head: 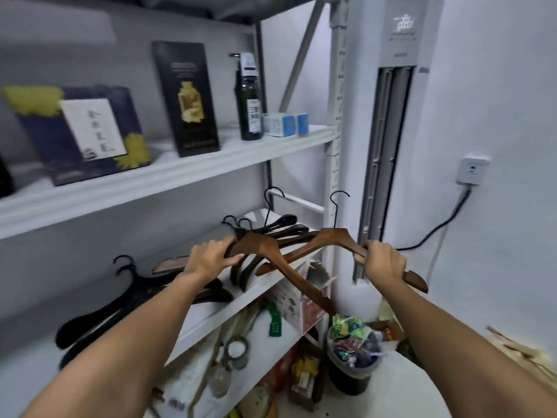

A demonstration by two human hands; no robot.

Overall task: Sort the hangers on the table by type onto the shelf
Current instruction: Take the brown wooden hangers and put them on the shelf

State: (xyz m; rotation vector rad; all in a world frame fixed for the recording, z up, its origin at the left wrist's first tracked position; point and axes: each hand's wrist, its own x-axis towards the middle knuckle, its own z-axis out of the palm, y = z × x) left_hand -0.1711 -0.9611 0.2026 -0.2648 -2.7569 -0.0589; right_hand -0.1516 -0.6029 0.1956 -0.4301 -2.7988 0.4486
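Note:
My left hand (211,256) grips one arm of a brown wooden hanger (271,251) with a black hook. A second brown wooden hanger (328,238) is held by its right arm in my right hand (381,262). The two hangers cross in the air in front of the white middle shelf (256,285). On that shelf lie several dark brown wooden hangers (289,227) at the far right. Black hangers (120,306) lie at the left, and another brown hanger (170,264) rests behind my left wrist.
The upper shelf (180,173) carries boxes, a dark bottle (248,98) and small blue-white cartons. Below the middle shelf is clutter and a full black bin (352,351) on the floor. A white standing air conditioner (388,131) and a wall socket (471,170) are at the right.

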